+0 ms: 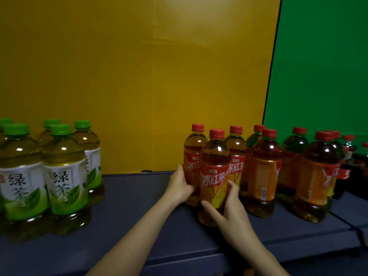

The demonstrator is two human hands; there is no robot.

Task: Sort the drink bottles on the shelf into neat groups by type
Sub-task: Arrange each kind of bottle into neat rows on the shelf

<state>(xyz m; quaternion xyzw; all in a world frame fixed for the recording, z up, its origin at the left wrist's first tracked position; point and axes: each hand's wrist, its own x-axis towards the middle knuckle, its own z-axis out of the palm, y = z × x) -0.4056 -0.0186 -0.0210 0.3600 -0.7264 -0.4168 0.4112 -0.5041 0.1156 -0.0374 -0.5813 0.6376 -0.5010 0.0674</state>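
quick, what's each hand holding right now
left hand: gripping the rear red-cap bottle
right hand: gripping the front red-cap bottle

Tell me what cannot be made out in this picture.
Head view:
1. Dark bottles at far right: dim, small, cut by the edge; type unclear.
2. Green-cap bottles: left edge cuts the group; count unclear.
3. Left hand: fingertips hidden among red-cap bottles.
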